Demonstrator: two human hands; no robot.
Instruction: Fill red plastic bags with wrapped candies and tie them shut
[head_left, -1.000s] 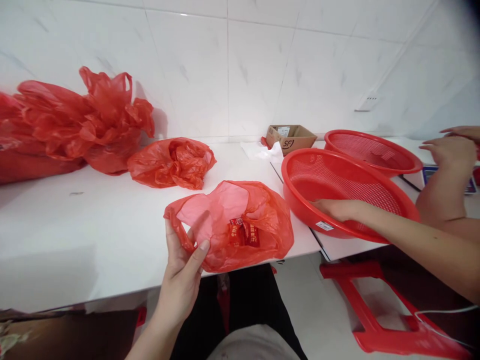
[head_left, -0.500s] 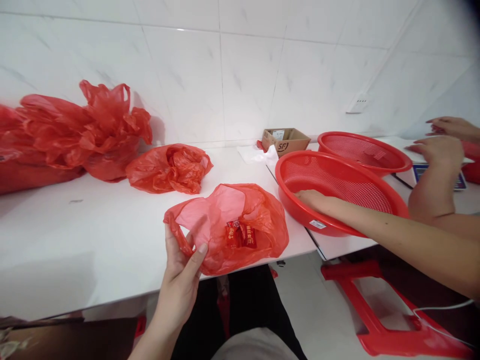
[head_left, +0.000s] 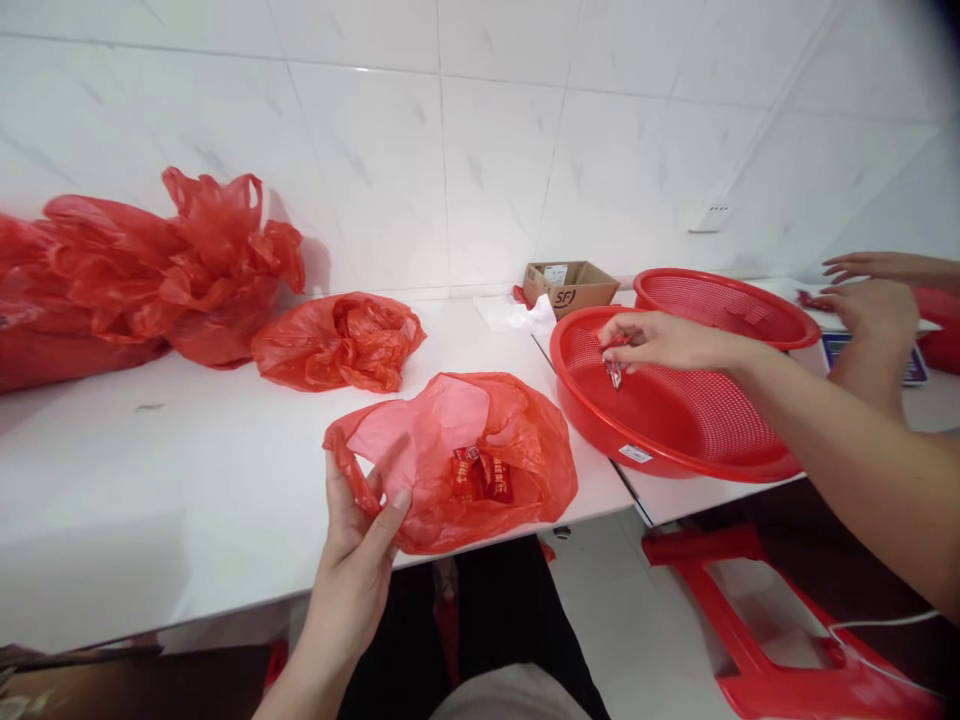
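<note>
My left hand [head_left: 356, 540] grips the near rim of a thin red plastic bag [head_left: 457, 455] that lies open at the front edge of the white counter [head_left: 187, 480]. A few small red packets [head_left: 480, 472] show through the bag. My right hand [head_left: 652, 342] is raised above a big red perforated basket [head_left: 675, 400], its fingers pinched on a small red wrapped item [head_left: 615, 370].
A second red basket [head_left: 724, 305] sits behind the first. Another person's hands [head_left: 874, 290] work at the far right over a scale. A crumpled red bag [head_left: 337, 342], a pile of red bags [head_left: 150, 265] and a small cardboard box [head_left: 568, 285] lie farther back. A red stool [head_left: 780, 630] stands on the floor.
My right hand has lifted out of the basket's bottom, now holding a small red wrapped item above it. The left hand keeps its grip on the bag.
</note>
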